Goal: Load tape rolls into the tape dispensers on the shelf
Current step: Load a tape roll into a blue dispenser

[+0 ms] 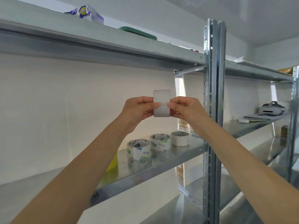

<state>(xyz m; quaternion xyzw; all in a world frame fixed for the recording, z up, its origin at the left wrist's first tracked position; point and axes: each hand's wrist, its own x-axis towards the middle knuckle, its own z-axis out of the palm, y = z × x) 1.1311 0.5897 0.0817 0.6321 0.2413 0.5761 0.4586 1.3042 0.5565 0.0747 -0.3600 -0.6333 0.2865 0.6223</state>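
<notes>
- Held the white tape roll (161, 103) edge-on in mid-air, well above the middle shelf (169, 159) and not yet in any dispenser.
- Pinched it from both sides: left hand (139, 109) with fingers curled round the left rim, right hand (186, 109) with thumb and forefinger nipped together on the band's face, seemingly picking for the loose end.
- Could have popped free if the picking push outweighed the light left-side grip. Would then have fallen onto the shelf or past its front edge.
- Could have lifted only a corner of the tape and torn a sliver instead of the full width, leaving a split end that would be awkward to thread.
- Could have stuck a freed end back onto the roll or onto a fingertip, being worked so close.
- Stood under the likely drop line, close together on the shelf: a label-wrapped roll (139, 148), a second wrapped roll (161, 142) and a plain white roll (179, 139). Might have been struck and sent rolling.
- Showed no dispenser plainly, only a yellow thing (112, 164) half hidden behind the left forearm, too covered to name. Risked a one-handed search with the sticky end loose.
</notes>
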